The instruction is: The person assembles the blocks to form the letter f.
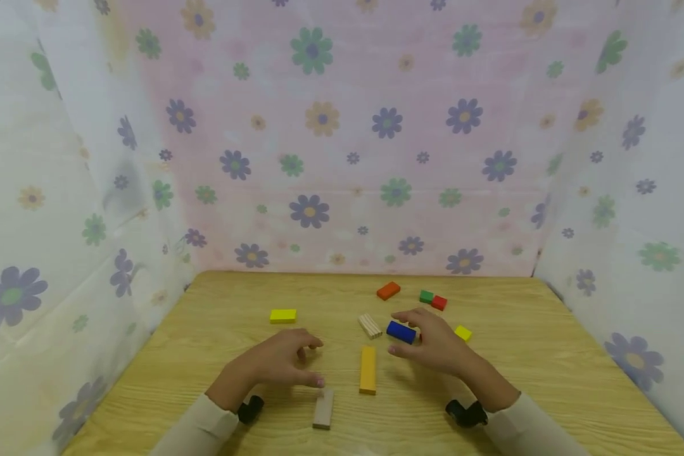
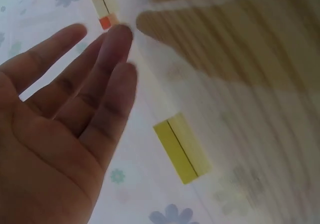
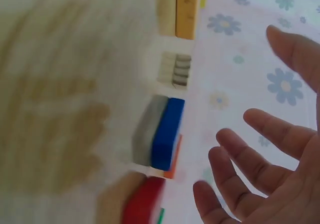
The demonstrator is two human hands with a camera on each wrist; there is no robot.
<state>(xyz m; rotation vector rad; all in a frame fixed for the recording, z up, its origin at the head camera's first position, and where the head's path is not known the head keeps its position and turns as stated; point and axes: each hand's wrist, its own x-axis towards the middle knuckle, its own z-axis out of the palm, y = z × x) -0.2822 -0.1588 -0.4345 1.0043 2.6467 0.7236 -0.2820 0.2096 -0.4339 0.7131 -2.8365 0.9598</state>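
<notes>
My left hand hovers over the table with loosely bent fingers and holds nothing. Just below its thumb lies a plain wooden block. In the left wrist view its palm and fingers show bare, apart from a yellow block. My right hand is spread around a blue block without gripping it; the right wrist view shows a gap between its fingers and that block. A red block lies near the blue one, mostly hidden by the hand in the head view.
Between the hands lie a long orange-yellow block and a ridged wooden block. Farther back are an orange-red block, a green block touching a red one, and yellow blocks left and right. Flowered cloth surrounds the table.
</notes>
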